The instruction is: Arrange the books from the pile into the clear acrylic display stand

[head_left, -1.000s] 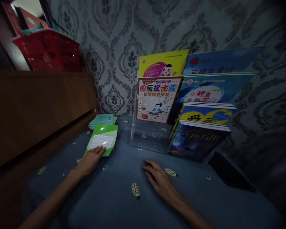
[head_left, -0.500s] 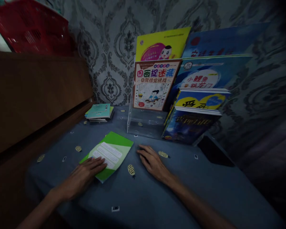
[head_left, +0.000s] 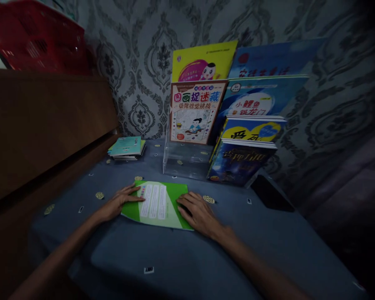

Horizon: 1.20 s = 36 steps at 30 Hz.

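A thin green booklet [head_left: 176, 214] with white text panels lies on the blue patterned cloth, its near edge curving slightly. Stretched over its left end, my left hand [head_left: 120, 204] rests fingers on the cover, thumb apart from the index finger. At the opposite end my right hand [head_left: 198, 210] touches the cover, its fingers loosely bent and spaced. Whether any fingertip reaches beneath the booklet is not visible.
Behind stands a clear rack [head_left: 187, 166] with several picture books [head_left: 193, 114] in tiers. A small stack of books [head_left: 126, 148] lies at the back left. A dark flat object [head_left: 271, 193] is on the right. A red basket [head_left: 40, 41] sits on a wooden cabinet [head_left: 50, 133].
The booklet has turned clockwise and moved right, so it lies crosswise. My left hand has moved forward and right with it. My right hand, earlier beside the booklet, now touches its right end.
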{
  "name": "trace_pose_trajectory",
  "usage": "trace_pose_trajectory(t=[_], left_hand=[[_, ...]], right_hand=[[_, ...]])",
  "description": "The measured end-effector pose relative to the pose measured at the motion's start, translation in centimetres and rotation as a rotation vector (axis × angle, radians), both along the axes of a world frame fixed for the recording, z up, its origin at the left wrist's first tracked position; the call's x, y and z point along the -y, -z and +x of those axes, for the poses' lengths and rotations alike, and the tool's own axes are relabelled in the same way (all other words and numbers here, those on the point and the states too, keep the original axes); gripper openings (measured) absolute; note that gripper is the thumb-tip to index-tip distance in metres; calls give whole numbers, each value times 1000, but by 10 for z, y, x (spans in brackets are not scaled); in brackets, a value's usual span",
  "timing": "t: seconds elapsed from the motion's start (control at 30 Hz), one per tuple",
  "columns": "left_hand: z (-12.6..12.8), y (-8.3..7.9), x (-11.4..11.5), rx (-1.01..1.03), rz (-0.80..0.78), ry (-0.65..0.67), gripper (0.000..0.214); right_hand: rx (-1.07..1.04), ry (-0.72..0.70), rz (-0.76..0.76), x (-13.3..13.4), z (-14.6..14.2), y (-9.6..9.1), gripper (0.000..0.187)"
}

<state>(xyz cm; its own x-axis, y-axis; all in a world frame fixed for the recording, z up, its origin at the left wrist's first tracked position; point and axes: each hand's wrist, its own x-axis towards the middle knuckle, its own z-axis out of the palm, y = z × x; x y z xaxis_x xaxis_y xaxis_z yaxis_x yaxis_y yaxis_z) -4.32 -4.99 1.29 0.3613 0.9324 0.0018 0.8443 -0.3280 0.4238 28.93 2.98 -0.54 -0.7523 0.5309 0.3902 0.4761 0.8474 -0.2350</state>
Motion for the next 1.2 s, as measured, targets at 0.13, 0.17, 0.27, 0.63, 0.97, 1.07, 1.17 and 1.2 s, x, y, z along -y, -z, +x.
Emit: trace_pose_trajectory(t=[0.13, 0.17, 0.27, 0.63, 0.97, 1.07, 1.17, 1.2], left_hand=[[9, 1, -29, -28, 64, 11, 42], [11, 2, -37, -40, 85, 11, 43], [14, 7, -60, -75, 127, 0, 48], [41, -14, -85, -282, 128, 59, 62], [117, 22, -99, -241, 329, -42, 39], [104, 23, -99, -249, 333, -77, 39], [94, 22, -99, -281, 318, -126, 39], [91, 22, -99, -293, 318, -142, 39]], right_hand=[[37, 119, 28, -8, 5, 1, 24], [37, 145, 33, -11, 6, 3, 25], [29, 191, 37, -20, 9, 8, 28], [113, 205, -19, -31, 4, -2, 29], [103, 203, -94, -50, -41, 6, 42], [96, 247, -102, -55, -26, 12, 47], [79, 301, -95, -58, -6, 18, 49], [77, 321, -92, -59, 0, 20, 50]])
